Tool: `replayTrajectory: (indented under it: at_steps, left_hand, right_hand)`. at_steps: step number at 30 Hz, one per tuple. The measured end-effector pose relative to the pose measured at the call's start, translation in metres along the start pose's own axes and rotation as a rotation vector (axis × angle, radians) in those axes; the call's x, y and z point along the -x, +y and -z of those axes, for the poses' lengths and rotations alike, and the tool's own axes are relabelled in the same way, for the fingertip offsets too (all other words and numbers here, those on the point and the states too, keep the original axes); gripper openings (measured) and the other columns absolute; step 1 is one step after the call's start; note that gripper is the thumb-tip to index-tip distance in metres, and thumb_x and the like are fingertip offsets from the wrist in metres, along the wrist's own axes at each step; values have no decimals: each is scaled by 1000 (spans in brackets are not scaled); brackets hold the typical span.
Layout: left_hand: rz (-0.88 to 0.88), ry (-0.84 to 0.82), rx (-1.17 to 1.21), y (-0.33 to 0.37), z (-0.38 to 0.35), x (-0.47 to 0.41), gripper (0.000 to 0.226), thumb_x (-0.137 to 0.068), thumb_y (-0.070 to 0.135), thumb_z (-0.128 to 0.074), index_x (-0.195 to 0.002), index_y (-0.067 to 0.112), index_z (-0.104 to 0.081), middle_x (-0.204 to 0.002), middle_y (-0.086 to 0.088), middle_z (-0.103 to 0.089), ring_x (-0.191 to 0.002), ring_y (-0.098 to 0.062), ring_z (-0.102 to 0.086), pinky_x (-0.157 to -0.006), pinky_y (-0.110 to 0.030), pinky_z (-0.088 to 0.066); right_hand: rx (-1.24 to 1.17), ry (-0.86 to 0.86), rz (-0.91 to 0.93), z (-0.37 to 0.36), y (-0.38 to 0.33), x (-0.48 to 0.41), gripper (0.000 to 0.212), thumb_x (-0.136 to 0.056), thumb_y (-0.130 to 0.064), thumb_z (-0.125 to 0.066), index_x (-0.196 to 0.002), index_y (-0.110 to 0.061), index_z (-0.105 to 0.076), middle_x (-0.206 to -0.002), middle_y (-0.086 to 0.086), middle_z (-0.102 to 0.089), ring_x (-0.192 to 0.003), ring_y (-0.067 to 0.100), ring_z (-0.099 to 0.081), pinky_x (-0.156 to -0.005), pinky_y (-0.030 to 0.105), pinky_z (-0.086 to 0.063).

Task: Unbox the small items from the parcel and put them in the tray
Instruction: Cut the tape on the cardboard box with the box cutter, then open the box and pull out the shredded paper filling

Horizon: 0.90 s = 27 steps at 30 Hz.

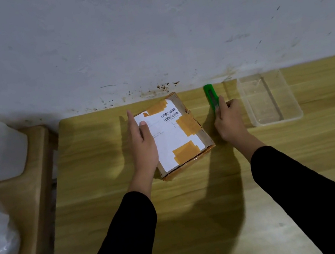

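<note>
Parcel [174, 134] sits on our wooden worktop [108, 203], sealed with orange tape under a white label, so we cannot see its contents. Our left hand [142, 140] rests on its left edge, fingers [131, 119] straight and thumb on the label. Our right hand [230, 123], just right of the parcel, has its fingers curled round a green utility knife [209, 95]. Farther right, the clear tray [278, 121] shows only its bare bottom.
</note>
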<state>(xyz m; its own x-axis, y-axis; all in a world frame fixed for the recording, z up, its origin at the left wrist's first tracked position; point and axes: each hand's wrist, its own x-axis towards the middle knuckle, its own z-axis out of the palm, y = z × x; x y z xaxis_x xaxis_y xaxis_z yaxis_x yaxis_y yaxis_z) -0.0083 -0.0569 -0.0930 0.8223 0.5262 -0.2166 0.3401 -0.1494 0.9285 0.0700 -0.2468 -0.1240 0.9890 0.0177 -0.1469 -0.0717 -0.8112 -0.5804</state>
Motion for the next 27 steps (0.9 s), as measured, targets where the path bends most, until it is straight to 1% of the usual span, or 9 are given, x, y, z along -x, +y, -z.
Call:
replayTrajectory:
  at_steps: [5,7,10,14,17,19,21,24,27]
  left_hand:
    - [3,-19,29,-11,-1,-6,50,-101,28,-29,-148,34,-12,-89,-9,-50,-43,-3,-35,-37,-10,-27]
    - [4,-26,29,-14,-2,-9,50,-101,29,-30,-147,35,-11,-107,-24,-56,-45,-2,-37,-38,-10,-29]
    - [5,-33,34,-17,-1,-14,50,-101,31,-30,-147,39,-11,-132,-20,-52,-54,-5,-41,-39,-10,-32]
    - [19,-27,82,-17,-1,-14,50,-101,28,-33,-146,39,-14,-115,-26,-56,-54,-7,-39,-44,-16,-33]
    - [33,-4,159,-15,1,-10,50,-101,24,-35,-146,36,-17,-94,-5,-58,-59,-9,-45,-52,-27,-37]
    - [62,16,229,-13,4,1,50,-100,23,-38,-146,35,-21,-98,12,-62,-66,-4,-57,-58,-28,-45]
    - [91,8,249,-16,6,20,48,-100,26,-39,-144,36,-25,-108,21,-59,-77,5,-62,-62,-22,-50]
    - [110,-14,274,-24,10,56,47,-97,29,-43,-141,40,-29,-119,24,-55,-92,10,-61,-71,-15,-53]
    - [79,-69,283,-33,15,83,52,-92,32,-49,-138,41,-29,-135,19,-48,-116,9,-50,-90,-11,-45]
  right_hand:
    - [44,88,-47,-5,-2,-2,34,-98,-18,-35,-128,-3,-41,-114,21,-42,-105,35,-42,-87,38,-39]
    - [63,106,-65,-4,-3,-2,35,-97,-18,-37,-128,-3,-44,-117,22,-42,-109,35,-40,-93,41,-37]
    - [67,118,-83,-2,-7,-2,36,-96,-18,-40,-128,-2,-47,-121,23,-42,-114,35,-38,-98,41,-35]
    - [-37,236,-10,3,-17,5,35,-94,-13,-45,-126,-2,-50,-123,22,-43,-114,32,-40,-96,36,-37]
    - [-256,302,122,7,-34,11,26,-92,-7,-48,-115,-3,-59,-113,15,-49,-99,20,-50,-87,24,-46]
    - [-337,177,229,9,-50,6,23,-92,-6,-48,-109,-4,-63,-108,10,-52,-93,12,-50,-76,6,-44]
    - [-337,19,317,6,-65,-4,25,-93,-8,-46,-110,-5,-64,-110,8,-53,-96,10,-49,-73,-3,-37]
    - [-369,-169,351,-1,-80,-18,30,-97,-9,-40,-122,-4,-57,-128,12,-50,-119,19,-46,-95,11,-32]
    - [-438,-318,216,-8,-81,-23,36,-99,-14,-36,-132,-10,-48,-142,7,-45,-133,19,-37,-103,19,-26]
